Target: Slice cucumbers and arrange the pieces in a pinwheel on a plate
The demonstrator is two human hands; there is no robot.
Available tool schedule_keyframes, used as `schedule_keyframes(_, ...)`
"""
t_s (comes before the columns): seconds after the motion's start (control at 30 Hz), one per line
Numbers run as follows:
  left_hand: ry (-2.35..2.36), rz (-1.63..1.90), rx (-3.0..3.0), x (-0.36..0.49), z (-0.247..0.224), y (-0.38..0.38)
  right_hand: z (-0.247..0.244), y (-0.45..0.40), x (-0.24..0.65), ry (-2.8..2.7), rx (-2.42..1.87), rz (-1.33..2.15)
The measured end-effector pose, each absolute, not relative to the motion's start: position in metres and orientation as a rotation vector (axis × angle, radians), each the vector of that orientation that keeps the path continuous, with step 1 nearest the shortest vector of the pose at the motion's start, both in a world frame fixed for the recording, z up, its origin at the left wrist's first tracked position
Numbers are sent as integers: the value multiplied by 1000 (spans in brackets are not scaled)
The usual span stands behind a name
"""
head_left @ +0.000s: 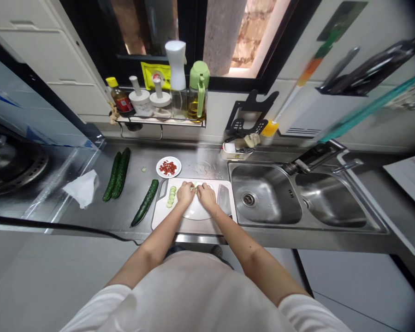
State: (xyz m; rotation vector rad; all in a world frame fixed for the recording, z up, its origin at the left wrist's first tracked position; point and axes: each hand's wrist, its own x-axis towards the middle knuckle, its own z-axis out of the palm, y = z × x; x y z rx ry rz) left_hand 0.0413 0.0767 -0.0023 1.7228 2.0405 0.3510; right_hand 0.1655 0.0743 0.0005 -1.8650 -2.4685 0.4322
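Observation:
Both hands meet over a white plate [198, 213] that lies on the white cutting board [164, 220]. My left hand [185, 193] and my right hand [206, 195] have their fingers bent together around pale green cucumber slices [195, 186], which show only in part between the fingertips. Left of the plate, more cucumber slices [171, 197] overlap in a row on the board. A wide knife blade [223, 200] rests on the board's right side, near my right hand. One whole cucumber [145, 203] lies on the counter, beside the board's left edge.
A small plate of chopped red pieces [168, 167] sits behind the board. Two cucumbers [116, 175] and a crumpled white paper [83, 188] lie farther left. At right is a double steel sink [268, 193]. A seasoning rack [162, 121] hangs on the back wall.

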Motion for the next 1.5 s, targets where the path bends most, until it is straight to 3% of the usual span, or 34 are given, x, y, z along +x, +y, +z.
schedule_keyframes(0.63, 2054, 369, 1717, 42, -5, 78, 1, 73, 167, -2459, -1861, 408)
schedule_keyframes(1.5, 1974, 660, 1698, 28, -3, 38, 1, 27, 181, -2108, -1769, 451)
